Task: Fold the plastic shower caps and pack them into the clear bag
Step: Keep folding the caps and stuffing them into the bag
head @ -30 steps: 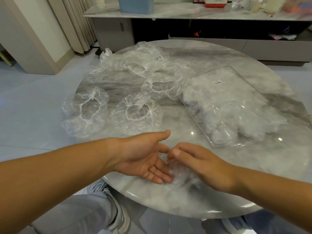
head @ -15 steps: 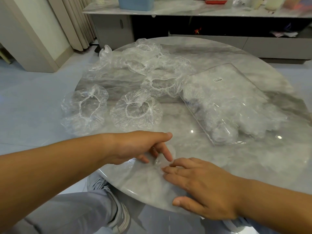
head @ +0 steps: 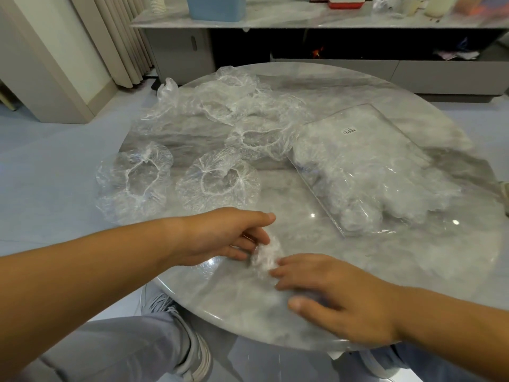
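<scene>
Item in hand: one folded cap (head: 265, 256), on the worktop (head: 303, 312) nearer you than the clear bag (head: 366, 166). Your left hand (head: 220, 238) curls its fingers round it; your right hand (head: 338, 296) lays flat fingers against it. Bag part-filled. Outstanding: loose caps (head: 217, 183) left of bag.

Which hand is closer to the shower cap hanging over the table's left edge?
Left. The left hand is close, just right of the shower cap and nearer the camera; the right hand lies farther right.
</scene>
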